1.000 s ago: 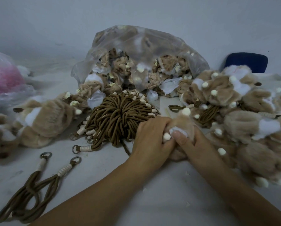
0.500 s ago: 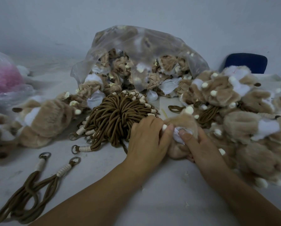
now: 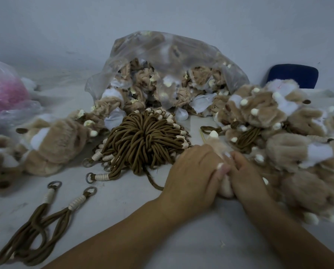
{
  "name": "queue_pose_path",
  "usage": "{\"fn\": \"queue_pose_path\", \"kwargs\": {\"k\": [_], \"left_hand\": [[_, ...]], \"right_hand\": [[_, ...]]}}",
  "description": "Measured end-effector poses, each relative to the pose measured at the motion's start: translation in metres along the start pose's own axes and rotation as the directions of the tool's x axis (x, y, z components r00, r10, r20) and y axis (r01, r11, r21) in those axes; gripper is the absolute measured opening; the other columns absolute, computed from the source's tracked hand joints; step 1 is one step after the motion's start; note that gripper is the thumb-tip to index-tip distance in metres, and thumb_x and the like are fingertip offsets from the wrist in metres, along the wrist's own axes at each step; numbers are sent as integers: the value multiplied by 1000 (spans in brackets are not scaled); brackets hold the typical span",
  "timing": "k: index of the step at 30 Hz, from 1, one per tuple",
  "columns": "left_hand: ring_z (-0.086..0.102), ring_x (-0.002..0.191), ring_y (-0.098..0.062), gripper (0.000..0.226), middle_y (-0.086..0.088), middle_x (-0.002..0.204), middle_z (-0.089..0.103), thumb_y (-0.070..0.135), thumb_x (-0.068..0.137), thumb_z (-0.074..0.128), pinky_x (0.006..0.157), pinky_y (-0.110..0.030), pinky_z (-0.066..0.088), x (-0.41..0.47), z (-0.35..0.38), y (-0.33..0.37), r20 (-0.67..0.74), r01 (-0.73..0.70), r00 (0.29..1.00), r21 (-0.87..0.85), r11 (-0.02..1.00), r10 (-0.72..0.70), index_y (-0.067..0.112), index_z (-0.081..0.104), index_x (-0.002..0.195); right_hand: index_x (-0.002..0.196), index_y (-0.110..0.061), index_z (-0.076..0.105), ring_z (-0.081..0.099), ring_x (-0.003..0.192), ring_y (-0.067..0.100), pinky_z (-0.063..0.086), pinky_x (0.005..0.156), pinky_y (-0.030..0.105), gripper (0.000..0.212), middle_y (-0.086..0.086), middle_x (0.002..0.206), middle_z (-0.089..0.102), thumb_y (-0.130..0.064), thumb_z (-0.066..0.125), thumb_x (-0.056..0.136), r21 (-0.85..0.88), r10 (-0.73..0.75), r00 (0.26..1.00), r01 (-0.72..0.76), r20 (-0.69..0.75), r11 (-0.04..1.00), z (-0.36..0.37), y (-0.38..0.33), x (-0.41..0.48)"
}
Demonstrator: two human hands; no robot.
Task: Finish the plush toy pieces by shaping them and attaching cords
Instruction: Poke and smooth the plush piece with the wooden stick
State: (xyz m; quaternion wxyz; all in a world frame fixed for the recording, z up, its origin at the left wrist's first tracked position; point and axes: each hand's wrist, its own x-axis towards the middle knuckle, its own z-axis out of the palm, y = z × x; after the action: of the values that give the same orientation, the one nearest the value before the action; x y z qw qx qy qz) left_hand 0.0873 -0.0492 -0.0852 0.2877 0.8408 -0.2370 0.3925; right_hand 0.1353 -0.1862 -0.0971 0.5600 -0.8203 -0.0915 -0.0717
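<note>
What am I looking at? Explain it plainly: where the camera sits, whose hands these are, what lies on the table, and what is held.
There is no machine here: a person works with bare hands, and the single camera is worn on their head, looking forward and down. The left hand and right hand both grip one tan plush piece between them, fingers curled round it. On the table, just beyond the left hand, lies a bundle of brown cords with cream wrappings and metal rings; two loose cords lie at the front left. Behind the bundle, an open clear bag spills more plush pieces. A pile of plush pieces sits on the right, a smaller heap on the left. A bag of something pink stands far left.
</note>
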Motion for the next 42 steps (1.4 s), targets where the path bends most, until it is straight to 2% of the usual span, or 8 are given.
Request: {"fn": "queue_pose_path", "kwargs": {"k": [7,12,16,22,28,34,38,42], "left_hand": [[49,79,-11,38,2,89,52,36,100,36,68,-29,42,1,-11,-15,-64,386,916,-139,912,-397,8,56,86],[57,75,-29,33,-13,83,61,19,97,40,71,-44,47,4,-7,-1,-33,134,990,-33,990,-136,1,65,84],[63,85,-30,39,-15,93,69,20,102,38,77,-40,45,-3,6,16,0,-163,987,32,986,163,2,70,89],[53,85,-11,27,6,91,53,30,99,47,77,-39,46,0,-7,-16,-49,396,909,-208,895,-414,9,62,90],[50,66,-8,42,11,72,52,52,96,38,61,-28,41,-4,-2,-10,-17,371,921,-268,889,-390,23,52,70],[61,81,14,65,30,77,68,89,79,22,77,-12,43,-2,-7,-16,349,706,707,-321,631,-615,47,71,73],[69,93,-1,40,12,99,75,61,94,50,76,-15,51,3,-9,-20,350,671,695,-630,391,-627,29,73,104],[70,75,-2,15,10,86,76,18,98,58,58,-14,50,5,-14,-24,217,615,644,-717,328,-733,28,69,96]], "right_hand": [[71,-34,58,44,44,-1,35,42,14,33,-11,47,50,-67,50,76,161,-56,986,30,155,986,1,-7,-8],[69,-21,41,37,49,2,33,46,15,43,-15,53,42,-61,55,76,42,-44,990,38,132,998,4,-4,-5],[79,-32,47,58,75,8,48,64,12,46,-13,81,56,14,54,87,40,-8,981,1,195,999,-1,6,-7],[89,-13,55,49,45,5,43,47,21,3,-3,51,55,-14,58,90,136,-47,998,42,34,990,2,0,-4],[88,-31,60,56,78,-18,38,62,-1,25,-34,83,63,-26,36,87,105,-184,971,201,-155,974,-4,-7,-8],[98,-7,57,62,109,22,51,88,31,22,-1,91,66,-14,36,97,370,-15,1000,24,-27,929,-3,3,-1],[111,-31,61,48,101,-25,32,81,-6,31,-31,104,61,-9,44,99,167,-221,969,200,114,965,2,-3,-15],[84,-17,65,56,111,17,43,103,35,36,9,120,57,7,41,95,249,-174,964,122,200,961,0,-7,-5]]}}
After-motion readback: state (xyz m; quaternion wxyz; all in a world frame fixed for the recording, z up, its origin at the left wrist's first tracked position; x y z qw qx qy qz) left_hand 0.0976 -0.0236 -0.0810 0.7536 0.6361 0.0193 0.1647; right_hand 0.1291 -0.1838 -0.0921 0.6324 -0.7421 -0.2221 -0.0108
